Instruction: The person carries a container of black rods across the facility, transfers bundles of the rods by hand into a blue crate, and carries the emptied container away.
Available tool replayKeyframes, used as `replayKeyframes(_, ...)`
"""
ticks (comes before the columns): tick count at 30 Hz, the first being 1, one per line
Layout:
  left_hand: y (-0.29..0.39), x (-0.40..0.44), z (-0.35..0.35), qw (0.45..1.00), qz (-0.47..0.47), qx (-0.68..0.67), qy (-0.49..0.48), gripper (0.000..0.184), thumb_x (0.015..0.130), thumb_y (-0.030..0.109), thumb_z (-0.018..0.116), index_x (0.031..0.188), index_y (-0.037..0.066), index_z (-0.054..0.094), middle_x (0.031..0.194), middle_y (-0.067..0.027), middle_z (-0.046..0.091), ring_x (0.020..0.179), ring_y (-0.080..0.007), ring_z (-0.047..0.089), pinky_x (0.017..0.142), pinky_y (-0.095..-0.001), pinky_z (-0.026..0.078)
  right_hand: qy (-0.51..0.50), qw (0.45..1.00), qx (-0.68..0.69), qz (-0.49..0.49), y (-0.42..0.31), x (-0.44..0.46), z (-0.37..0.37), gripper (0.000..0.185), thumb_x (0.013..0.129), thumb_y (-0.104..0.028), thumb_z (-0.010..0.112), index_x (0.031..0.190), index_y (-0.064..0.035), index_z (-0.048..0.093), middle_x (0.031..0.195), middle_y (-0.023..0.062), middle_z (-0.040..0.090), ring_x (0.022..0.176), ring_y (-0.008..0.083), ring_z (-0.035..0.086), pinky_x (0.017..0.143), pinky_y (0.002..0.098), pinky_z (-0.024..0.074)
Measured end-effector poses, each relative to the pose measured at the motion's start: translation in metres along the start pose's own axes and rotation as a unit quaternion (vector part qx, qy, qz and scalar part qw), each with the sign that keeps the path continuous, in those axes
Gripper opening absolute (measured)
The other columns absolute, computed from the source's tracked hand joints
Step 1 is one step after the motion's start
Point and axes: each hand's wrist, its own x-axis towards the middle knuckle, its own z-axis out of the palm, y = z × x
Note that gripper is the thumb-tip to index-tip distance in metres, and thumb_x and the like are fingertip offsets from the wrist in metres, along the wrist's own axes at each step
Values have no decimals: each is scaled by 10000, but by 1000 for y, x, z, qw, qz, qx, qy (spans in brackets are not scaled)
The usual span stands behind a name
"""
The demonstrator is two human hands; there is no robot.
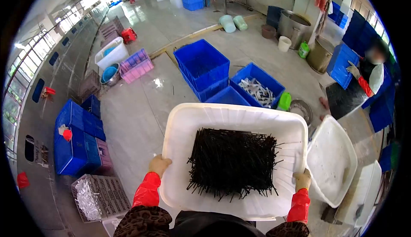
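Note:
A large white plastic tub [171, 185] is held level in front of my body. Inside it lies a dense heap of thin black sticks [233, 162], roughly rectangular, with loose ends poking out at its edges. My left hand [159, 165], in a pale glove with a red sleeve cover, grips the tub's left rim. On the opposite side my right hand [302, 180], gloved the same way, is closed on the right rim. The fingers of both hands are partly hidden by the tub.
Stacked blue crates [201, 63] and a blue crate of white strips [257, 89] stand ahead. An empty white tub [332, 162] leans at right. A co-worker [364, 80] handles a blue crate [342, 65]. More blue crates [79, 138] and a grey basket [107, 196] line the left.

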Motion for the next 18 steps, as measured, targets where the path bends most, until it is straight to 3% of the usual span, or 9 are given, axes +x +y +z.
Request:
replayKeyframes(3, 4, 10, 2, 999, -5, 40, 3, 324, 559, 181, 554, 797, -38, 543, 701, -135, 564, 630, -221, 539, 603, -299, 419, 13, 999, -20, 21, 21, 20, 6, 314, 520, -104, 556, 797, 40, 519, 706, 154, 552, 649, 252, 524, 601, 304, 405)
replayKeyframes(6, 24, 2, 0, 991, 56, 112, 39, 318, 571, 207, 539, 796, -16, 556, 707, -144, 566, 656, -231, 544, 614, -299, 417, 4, 993, -119, -16, 59, 37, 18, 324, 512, -90, 564, 803, 47, 522, 694, 155, 549, 622, 258, 520, 590, 309, 413)
replayKeyframes(8, 31, 6, 0, 993, 52, 105, 4, 347, 567, 247, 516, 803, -5, 558, 757, -176, 554, 711, -280, 530, 648, -331, 410, -14, 998, 55, 21, 156, 81, 51, 332, 514, -101, 563, 805, 54, 523, 697, 159, 549, 620, 275, 520, 597, 323, 416)
replayKeyframes(9, 43, 20, 2, 994, 45, 94, -37, 378, 563, 286, 493, 809, 7, 561, 807, -208, 543, 766, -330, 517, 682, -362, 403, -17, 998, 55, 22, 141, 83, 52, 332, 514, -101, 563, 805, 54, 523, 697, 159, 549, 620, 275, 520, 597, 323, 416)
replayKeyframes(12, 106, 86, 10, 984, 55, 160, -56, 391, 556, 296, 495, 823, 19, 562, 816, -201, 545, 777, -331, 518, 690, -366, 403, -5, 1000, 18, -8, 46, 83, 52, 329, 515, -101, 556, 803, 54, 526, 711, 162, 550, 630, 267, 524, 600, 328, 415)
replayKeyframes(15, 154, 142, 18, 972, 68, 219, -51, 400, 556, 297, 495, 836, 18, 559, 827, -197, 546, 792, -327, 518, 700, -363, 402, 1, 996, -14, 88, -10, 105, 71, 325, 514, -83, 551, 813, 43, 529, 752, 167, 557, 678, 258, 531, 621, 327, 415)
replayKeyframes(18, 155, 186, 33, 951, 99, 285, -72, 399, 552, 308, 519, 830, 25, 563, 808, -171, 560, 763, -310, 529, 683, -353, 406, -1, 988, 22, 155, -16, 102, 78, 349, 523, -87, 551, 842, 48, 515, 763, 164, 558, 689, 265, 532, 626, 327, 415)
